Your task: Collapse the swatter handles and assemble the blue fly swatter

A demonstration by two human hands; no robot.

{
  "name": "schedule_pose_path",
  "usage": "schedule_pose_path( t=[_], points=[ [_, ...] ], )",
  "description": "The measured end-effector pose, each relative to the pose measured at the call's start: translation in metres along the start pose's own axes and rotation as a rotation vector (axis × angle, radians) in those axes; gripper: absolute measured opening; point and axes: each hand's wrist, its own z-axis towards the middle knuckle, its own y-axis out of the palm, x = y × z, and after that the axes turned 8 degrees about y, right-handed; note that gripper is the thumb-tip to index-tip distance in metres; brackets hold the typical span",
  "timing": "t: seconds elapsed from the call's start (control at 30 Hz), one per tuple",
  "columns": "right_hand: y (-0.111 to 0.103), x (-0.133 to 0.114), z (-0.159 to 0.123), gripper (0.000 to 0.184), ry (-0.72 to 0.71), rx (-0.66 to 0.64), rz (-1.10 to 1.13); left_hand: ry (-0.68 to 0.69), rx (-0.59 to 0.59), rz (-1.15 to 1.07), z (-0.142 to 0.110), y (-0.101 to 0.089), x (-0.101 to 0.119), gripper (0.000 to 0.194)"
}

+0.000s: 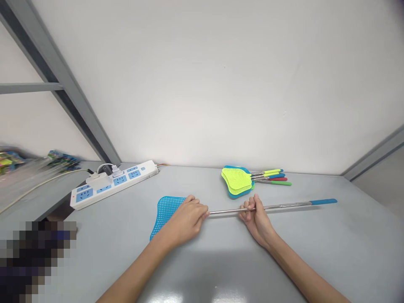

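Observation:
A blue fly swatter (168, 209) with a long, extended metal rod lies crosswise in front of me, its perforated head at the left and its blue handle at the right. My left hand (190, 214) is closed around the spot where head and rod meet, covering part of the head. Around the middle of the rod, my right hand (256, 216) is closed with its palm turned up. Behind my right hand, a stack of fly swatters (236, 179) in yellow-green and blue rests on the table, their short rods and coloured handles pointing right.
A white power strip (118, 184) with plugs in it sits at the back left of the grey table (315, 244). Plastic-wrapped packages (38, 164) lie at the far left. A wall rises behind, with grey metal frame bars at both sides. The lower left corner is pixelated.

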Motion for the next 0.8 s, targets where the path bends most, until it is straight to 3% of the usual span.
schedule_pose_path(
  t=[0.8],
  points=[
    [0.0002, 0.0057, 0.0034, 0.034, 0.010, -0.009, -0.037, 0.007, -0.023, 0.038, 0.0021, 0.0084, -0.0016, 0.029]
  ],
)
